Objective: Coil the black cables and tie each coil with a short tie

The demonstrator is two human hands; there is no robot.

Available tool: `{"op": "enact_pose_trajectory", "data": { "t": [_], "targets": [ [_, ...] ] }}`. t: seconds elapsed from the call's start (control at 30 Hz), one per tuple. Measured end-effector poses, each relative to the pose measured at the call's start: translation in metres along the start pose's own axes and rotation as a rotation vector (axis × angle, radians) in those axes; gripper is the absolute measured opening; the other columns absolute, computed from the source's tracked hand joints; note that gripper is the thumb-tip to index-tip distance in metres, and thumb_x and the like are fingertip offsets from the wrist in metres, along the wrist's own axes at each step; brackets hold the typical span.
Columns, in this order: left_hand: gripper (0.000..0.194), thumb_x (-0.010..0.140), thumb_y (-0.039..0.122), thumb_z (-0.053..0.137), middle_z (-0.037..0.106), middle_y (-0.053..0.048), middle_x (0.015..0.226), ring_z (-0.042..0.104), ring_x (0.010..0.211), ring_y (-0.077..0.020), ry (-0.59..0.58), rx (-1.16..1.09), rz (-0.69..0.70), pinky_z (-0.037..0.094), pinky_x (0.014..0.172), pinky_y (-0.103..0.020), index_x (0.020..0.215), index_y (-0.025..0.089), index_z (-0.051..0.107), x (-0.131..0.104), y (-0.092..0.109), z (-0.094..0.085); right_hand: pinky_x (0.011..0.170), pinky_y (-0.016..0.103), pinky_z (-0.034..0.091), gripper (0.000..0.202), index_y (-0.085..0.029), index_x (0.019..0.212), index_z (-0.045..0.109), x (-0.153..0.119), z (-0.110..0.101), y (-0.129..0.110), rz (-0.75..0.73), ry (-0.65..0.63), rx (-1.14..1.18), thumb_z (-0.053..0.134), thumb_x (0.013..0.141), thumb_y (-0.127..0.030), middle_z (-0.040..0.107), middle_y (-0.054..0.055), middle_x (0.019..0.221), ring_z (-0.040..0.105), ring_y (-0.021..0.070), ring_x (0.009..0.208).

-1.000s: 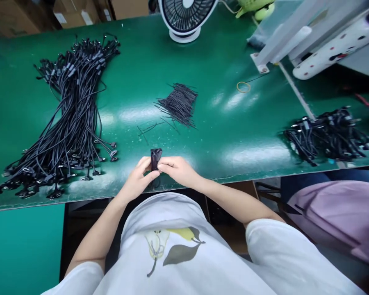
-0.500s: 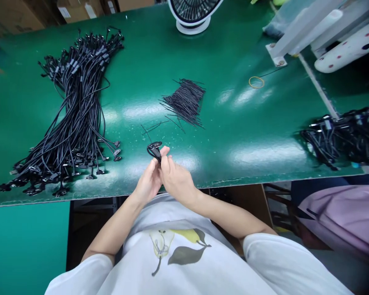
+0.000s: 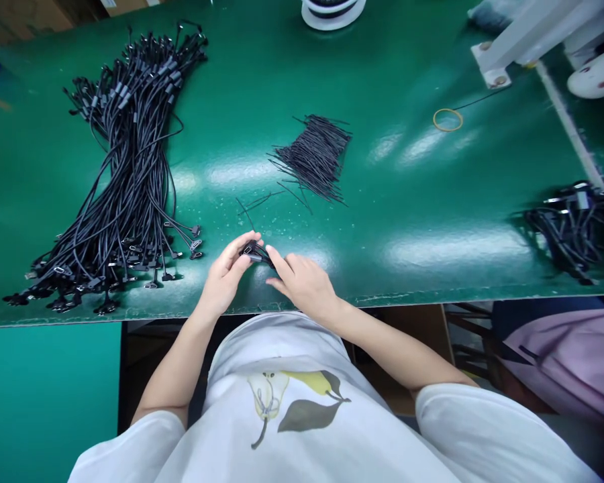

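A short folded black cable (image 3: 262, 254) with a metal-tipped plug is held between my hands, just above the table near its front edge. My left hand (image 3: 223, 274) pinches its plug end between thumb and fingers. At the other end, my right hand (image 3: 307, 285) has its fingers around the bundle; the fingers partly hide that end. A thin black tie (image 3: 245, 213) lies just beyond my left fingertips. Farther back is a pile of thin black ties (image 3: 315, 159). To the left lies a large heap of black cables (image 3: 135, 154) with connectors at both ends.
A yellow rubber band (image 3: 447, 120) lies at the back right, near a white metal bracket (image 3: 503, 57). More coiled black cables (image 3: 568, 225) are at the right edge. A white fan base (image 3: 333, 16) stands at the back. Beside me on the right is a person's mauve garment (image 3: 574, 355).
My hands, close together before, have moved apart. The cable bundle, upright earlier, now lies sideways between them, its plug end at my left fingers. The view has shifted slightly.
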State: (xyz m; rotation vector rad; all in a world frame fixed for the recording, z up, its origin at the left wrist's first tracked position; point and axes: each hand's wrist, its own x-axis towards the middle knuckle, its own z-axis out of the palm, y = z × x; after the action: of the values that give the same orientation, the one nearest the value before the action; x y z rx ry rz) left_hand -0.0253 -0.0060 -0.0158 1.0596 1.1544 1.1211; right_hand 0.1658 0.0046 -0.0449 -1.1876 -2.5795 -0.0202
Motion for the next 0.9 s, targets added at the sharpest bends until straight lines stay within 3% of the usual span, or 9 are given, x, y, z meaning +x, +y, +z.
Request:
{"op": "enact_pose_trajectory", "data": {
  "t": [0.07,0.2,0.33,0.43,0.67,0.77,0.83,0.9],
  "targets": [
    [0.04,0.092,0.034,0.061,0.056,-0.01,0.143,0.051,0.133,-0.0253,-0.017,-0.007,0.019,0.039,0.112,-0.042,0.131,0.026,0.059,0.001,-0.002,0.002,0.063,0.033,0.034,0.06,-0.012,0.147,0.039,0.003,-0.002,0.0,0.021,-0.051,0.022,0.04,0.099,-0.049,0.056,0.006,0.082,0.051,0.0189,0.073],
    [0.043,0.095,0.03,0.055,0.054,-0.009,0.145,0.048,0.136,-0.0241,-0.05,0.1,0.077,0.038,0.114,-0.042,0.137,0.027,0.053,0.002,-0.005,0.004,0.063,0.033,0.034,0.049,-0.014,0.146,0.039,0.01,0.001,-0.002,0.098,-0.099,0.027,0.032,0.103,-0.036,0.059,0.006,0.083,0.054,0.0188,0.075],
    [0.042,0.098,0.025,0.048,0.058,-0.009,0.139,0.054,0.129,-0.0223,-0.117,0.489,0.203,0.041,0.111,-0.041,0.14,0.027,0.051,0.004,0.002,-0.003,0.066,0.031,0.038,0.054,-0.008,0.14,0.044,0.01,0.006,-0.004,0.085,-0.077,0.102,0.029,0.103,-0.045,0.065,0.009,0.092,0.059,0.0174,0.077],
    [0.043,0.096,0.02,0.049,0.063,-0.008,0.132,0.059,0.12,-0.0206,-0.212,0.686,0.242,0.047,0.103,-0.038,0.139,0.027,0.052,0.004,0.009,-0.01,0.067,0.031,0.036,0.055,-0.013,0.131,0.053,0.007,0.003,-0.001,0.045,-0.072,0.114,0.03,0.101,-0.052,0.067,0.006,0.089,0.061,0.0165,0.074],
    [0.037,0.089,0.014,0.058,0.067,-0.007,0.115,0.064,0.108,-0.0219,-0.175,0.65,0.156,0.051,0.097,-0.04,0.124,0.025,0.062,0.001,0.002,-0.005,0.062,0.03,0.031,0.044,-0.013,0.12,0.058,0.014,-0.002,-0.002,-0.009,-0.211,0.064,0.03,0.104,-0.043,0.066,0.008,0.082,0.061,0.0169,0.073],
    [0.03,0.088,0.022,0.062,0.062,-0.01,0.125,0.062,0.112,-0.0239,-0.197,0.543,0.149,0.051,0.097,-0.04,0.118,0.024,0.064,0.004,-0.003,-0.006,0.06,0.029,0.03,0.041,-0.017,0.108,0.063,0.013,0.002,0.003,-0.002,-0.238,0.086,0.032,0.103,-0.044,0.067,0.006,0.082,0.06,0.016,0.069],
    [0.032,0.087,0.027,0.065,0.057,-0.012,0.132,0.063,0.11,-0.0238,-0.122,0.541,0.165,0.053,0.093,-0.039,0.118,0.023,0.063,0.007,-0.004,-0.018,0.058,0.028,0.03,0.042,-0.02,0.102,0.065,0.004,-0.002,0.024,0.095,-0.187,0.075,0.031,0.103,-0.043,0.068,0.005,0.081,0.06,0.0162,0.066],
    [0.036,0.088,0.03,0.063,0.06,-0.012,0.123,0.063,0.1,-0.0224,0.106,0.689,0.187,0.052,0.091,-0.039,0.123,0.022,0.06,0.008,-0.001,-0.04,0.056,0.028,0.03,0.046,-0.02,0.106,0.066,-0.015,-0.011,0.066,0.296,-0.067,0.02,0.026,0.103,-0.043,0.069,0.008,0.083,0.059,0.018,0.065]
  ]
}}
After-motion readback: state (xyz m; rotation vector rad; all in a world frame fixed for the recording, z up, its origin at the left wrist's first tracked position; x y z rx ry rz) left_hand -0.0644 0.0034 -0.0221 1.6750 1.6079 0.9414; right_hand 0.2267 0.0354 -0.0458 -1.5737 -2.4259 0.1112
